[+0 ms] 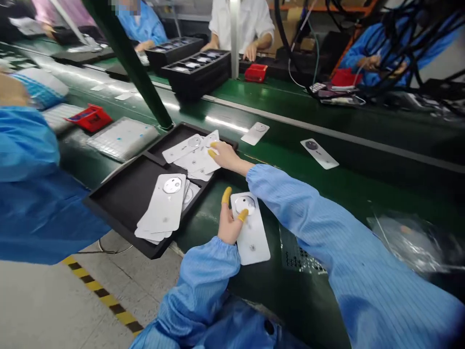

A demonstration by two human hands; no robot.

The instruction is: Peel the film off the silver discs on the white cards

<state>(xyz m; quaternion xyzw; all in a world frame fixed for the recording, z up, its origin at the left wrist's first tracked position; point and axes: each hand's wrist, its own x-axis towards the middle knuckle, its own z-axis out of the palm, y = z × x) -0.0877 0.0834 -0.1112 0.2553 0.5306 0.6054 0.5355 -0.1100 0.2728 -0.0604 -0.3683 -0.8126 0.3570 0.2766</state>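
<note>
My left hand [232, 220], with yellow finger cots, is at a white plate [257, 242] on the green bench; its thumb and index finger are apart, one fingertip on the plate's round part. My right hand [223, 156] reaches across to the black tray [123, 194], its yellow-tipped fingers closed at the edge of a white plate [213, 162] in a loose fanned pile. A second stack of white plates [165, 203] lies in the tray's near part.
Two single plates [255, 133] [319, 153] lie on the green conveyor. Red bins [90, 118] [256, 72], a bubble-wrapped pack [122, 138], a green post [134, 63] and black boxes [198, 68] stand around. Clear plastic bags [410, 242] are at right. Co-workers sit beyond; a blue sleeve [29, 145] is at left.
</note>
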